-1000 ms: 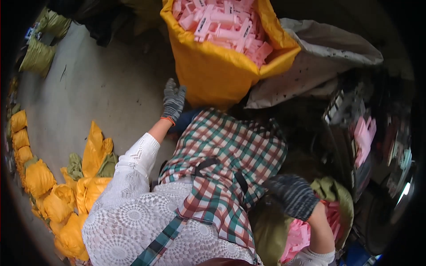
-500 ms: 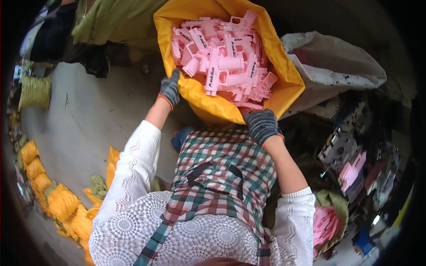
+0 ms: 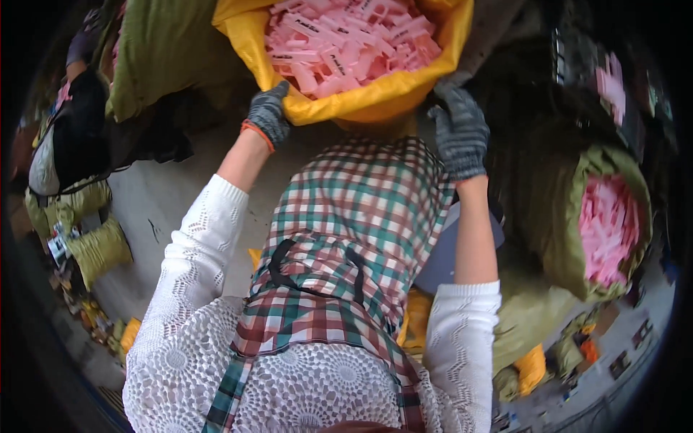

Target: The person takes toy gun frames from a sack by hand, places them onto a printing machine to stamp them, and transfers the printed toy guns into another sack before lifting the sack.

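Observation:
A yellow sack (image 3: 245,54), wide open at the top and full of pink plastic toy pistols (image 3: 346,47), stands at the far middle. My left hand (image 3: 268,115), in a grey knit glove with an orange cuff, is closed on the near left part of its rim. Beside the sack's near right side is my right hand (image 3: 462,133), gloved the same way. Its thumb stands away from the fingers and nothing shows in its grasp; whether the fingertips touch the sack is unclear.
At right an olive sack (image 3: 577,274) holds more pink pieces (image 3: 610,224). A dark machine with a pink piece (image 3: 611,86) stands behind it. Another person's gloved hand (image 3: 85,36) shows at far left, near a big green sack (image 3: 155,58). Small tied sacks (image 3: 101,249) lie on the floor.
My view has swung right, and the yellow sack sits higher in it. My right hand has let go of the rim and opened; my left hand still grips it. The pink pistols have shifted and lie flatter.

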`<state>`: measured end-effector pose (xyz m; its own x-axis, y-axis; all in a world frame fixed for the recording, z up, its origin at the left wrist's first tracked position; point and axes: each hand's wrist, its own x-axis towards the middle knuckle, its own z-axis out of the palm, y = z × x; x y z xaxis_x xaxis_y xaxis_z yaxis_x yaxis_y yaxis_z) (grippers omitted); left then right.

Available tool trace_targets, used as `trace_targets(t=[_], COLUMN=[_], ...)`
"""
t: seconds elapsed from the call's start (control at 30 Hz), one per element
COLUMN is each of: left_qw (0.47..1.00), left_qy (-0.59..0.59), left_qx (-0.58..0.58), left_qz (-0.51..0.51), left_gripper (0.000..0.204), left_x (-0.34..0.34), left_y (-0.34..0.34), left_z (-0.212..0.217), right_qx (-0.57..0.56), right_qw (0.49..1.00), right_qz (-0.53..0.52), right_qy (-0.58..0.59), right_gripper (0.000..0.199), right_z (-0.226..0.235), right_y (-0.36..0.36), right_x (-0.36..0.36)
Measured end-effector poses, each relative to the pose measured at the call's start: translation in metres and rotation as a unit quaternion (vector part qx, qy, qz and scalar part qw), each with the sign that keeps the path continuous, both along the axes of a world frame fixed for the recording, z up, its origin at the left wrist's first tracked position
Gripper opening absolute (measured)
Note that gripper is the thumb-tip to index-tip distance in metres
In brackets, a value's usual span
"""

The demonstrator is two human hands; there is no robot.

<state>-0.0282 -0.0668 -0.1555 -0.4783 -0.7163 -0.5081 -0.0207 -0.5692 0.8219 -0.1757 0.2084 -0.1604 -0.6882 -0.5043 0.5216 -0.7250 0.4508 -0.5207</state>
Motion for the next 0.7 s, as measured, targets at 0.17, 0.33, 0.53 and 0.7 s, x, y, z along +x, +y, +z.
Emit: trace_targets(t=[0.17,0.33,0.53,0.7], left_qw=[0.995,0.994,0.924,0.835], left_qy=[0.03,0.032,-0.184,-0.363], left_qx=[0.089,0.036,-0.211,-0.031], left_qz=[-0.042,-0.102,-0.261,-0.413], left_gripper=[0.029,0.046,0.046,0.039], left_x=[-0.016,-0.027,0.079,0.157], left_y=[-0.008,0.015,0.029,0.043], left_z=[0.009,0.02,-0.096,-0.194], right_qx=[-0.029,0.193,0.272,0.276], right_qw=[0.889,0.879,0.77,0.814], right_qz=[-0.082,-0.076,-0.008,-0.011], right_qy=[-0.449,-0.43,-0.577,-0.511], right_gripper=[0.022,0.053,0.039,0.023], right_z=[-0.124,-0.3,-0.424,-0.577], right_y=[0.055,0.025,-0.028,-0.036], right_x=[0.06,0.148,0.229,0.255])
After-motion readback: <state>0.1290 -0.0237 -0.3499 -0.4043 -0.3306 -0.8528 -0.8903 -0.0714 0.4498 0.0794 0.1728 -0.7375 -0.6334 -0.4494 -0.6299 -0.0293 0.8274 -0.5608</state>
